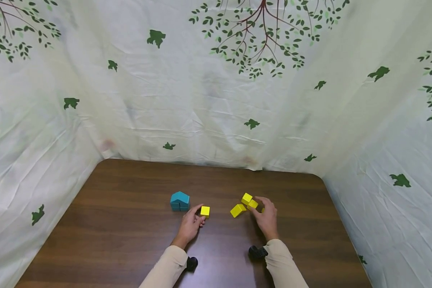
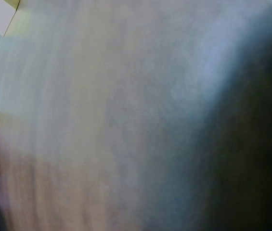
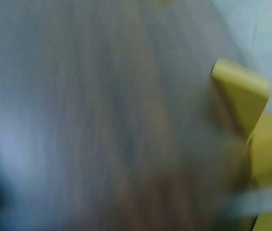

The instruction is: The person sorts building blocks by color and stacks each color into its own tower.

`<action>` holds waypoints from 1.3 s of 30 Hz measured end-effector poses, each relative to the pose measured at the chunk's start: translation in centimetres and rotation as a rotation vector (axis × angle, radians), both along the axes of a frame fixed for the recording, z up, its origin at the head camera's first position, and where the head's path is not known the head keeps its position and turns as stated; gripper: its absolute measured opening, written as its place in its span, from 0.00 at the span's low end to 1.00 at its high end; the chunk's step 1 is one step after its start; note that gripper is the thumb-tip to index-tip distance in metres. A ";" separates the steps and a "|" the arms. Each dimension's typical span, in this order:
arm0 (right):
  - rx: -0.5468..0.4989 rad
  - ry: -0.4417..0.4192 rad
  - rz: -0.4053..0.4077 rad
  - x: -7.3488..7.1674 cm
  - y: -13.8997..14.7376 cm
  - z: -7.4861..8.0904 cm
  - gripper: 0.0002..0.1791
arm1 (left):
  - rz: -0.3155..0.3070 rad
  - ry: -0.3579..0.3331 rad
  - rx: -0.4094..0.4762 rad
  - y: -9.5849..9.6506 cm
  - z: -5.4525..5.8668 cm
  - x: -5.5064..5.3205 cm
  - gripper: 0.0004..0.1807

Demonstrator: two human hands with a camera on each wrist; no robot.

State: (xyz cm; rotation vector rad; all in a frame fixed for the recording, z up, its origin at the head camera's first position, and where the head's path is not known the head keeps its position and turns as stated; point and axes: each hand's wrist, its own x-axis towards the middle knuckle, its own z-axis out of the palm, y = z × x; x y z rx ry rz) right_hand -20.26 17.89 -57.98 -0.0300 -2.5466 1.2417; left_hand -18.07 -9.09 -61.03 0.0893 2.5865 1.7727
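Observation:
My left hand pinches a yellow block at its left and near sides. Just left of that block, a stack of turquoise blocks stands with a peaked top. My right hand holds a small yellow block between thumb and index finger. Touching or close beside it is another yellow block. A larger yellow piece lies to the left; in the right wrist view a yellow triangular block shows. Some yellow shows behind the right fingers, its shape hidden. Both wrist views are blurred.
The brown wooden table ends at the back against a pale cloth printed with leaves and branches. Cloth also hangs along the left and right sides. A black wrist device sits by the right sleeve, another by the left.

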 end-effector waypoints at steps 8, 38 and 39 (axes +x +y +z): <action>0.164 -0.076 0.011 -0.8 1.4 -1.0 0.21 | -0.002 -0.002 -0.022 -0.1 0.1 0.0 0.25; 0.182 -0.109 0.044 -0.8 1.9 -1.1 0.19 | 0.009 -0.039 -0.041 0.0 0.0 -0.1 0.26; 0.182 -0.109 0.046 -0.8 2.0 -1.1 0.19 | 0.009 -0.038 -0.041 0.0 0.0 -0.1 0.26</action>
